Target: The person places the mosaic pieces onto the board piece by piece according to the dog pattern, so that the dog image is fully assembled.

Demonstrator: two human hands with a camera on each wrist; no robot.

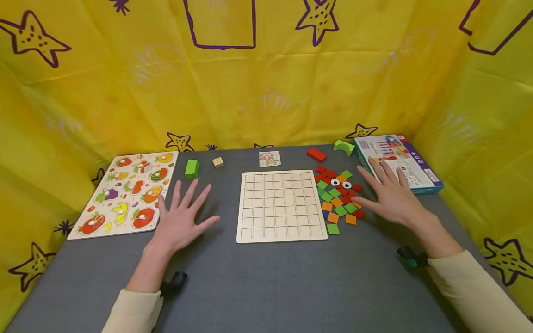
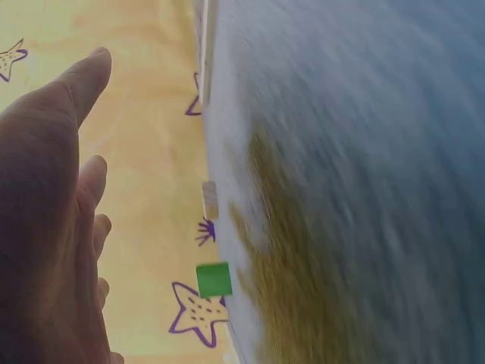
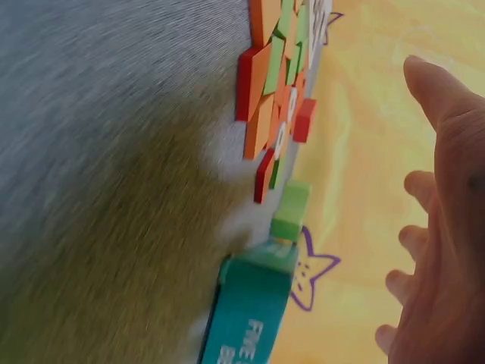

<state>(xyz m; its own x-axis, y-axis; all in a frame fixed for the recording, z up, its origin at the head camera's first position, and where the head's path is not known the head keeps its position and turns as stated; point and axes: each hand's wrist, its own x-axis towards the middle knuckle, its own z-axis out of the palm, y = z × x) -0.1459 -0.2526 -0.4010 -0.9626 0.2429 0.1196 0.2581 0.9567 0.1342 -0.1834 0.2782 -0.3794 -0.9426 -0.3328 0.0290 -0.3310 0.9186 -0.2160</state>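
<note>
A pale wooden grid board (image 1: pixel 281 206) lies at the middle of the grey table (image 1: pixel 266 286). To its right is a pile of several red, green and orange square tiles (image 1: pixel 339 196), two of them with eyes. My right hand (image 1: pixel 389 194) hovers flat with spread fingers just right of the pile, holding nothing; its open palm (image 3: pixel 447 227) fills the right wrist view. My left hand (image 1: pixel 181 217) hovers with spread fingers left of the board, empty, also seen as an open left hand (image 2: pixel 53 227) in the left wrist view. A small pattern card (image 1: pixel 269 158) lies behind the board.
A fruit peg puzzle (image 1: pixel 125 194) lies at the far left. Behind sit a green block (image 1: pixel 192 169), a small wooden cube (image 1: pixel 218 162), a red block (image 1: pixel 316 154) and a green arch (image 1: pixel 343 147). A teal game box (image 1: pixel 397 162) stands at the right. Yellow cloth walls surround the table.
</note>
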